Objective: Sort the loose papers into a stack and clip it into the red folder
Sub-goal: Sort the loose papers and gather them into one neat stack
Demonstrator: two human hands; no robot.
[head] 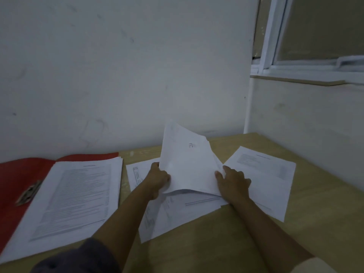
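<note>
Mid-table (216, 243), grips a lifted, bowed sheaf (187, 166) by both side edges with left hand (158, 180) and right hand (233, 182), above loose sheets (266, 174) lying flat. Farther left, open red folder (13, 180) with a printed stack (78, 194) on it, beside its clip (29, 192).

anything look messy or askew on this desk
Yes. The loose papers on the table lie fanned at different angles, one sheet off to the right. The bundle held by the left hand and right hand is bent and its edges uneven. The stack on the red folder looks fairly square.
</note>
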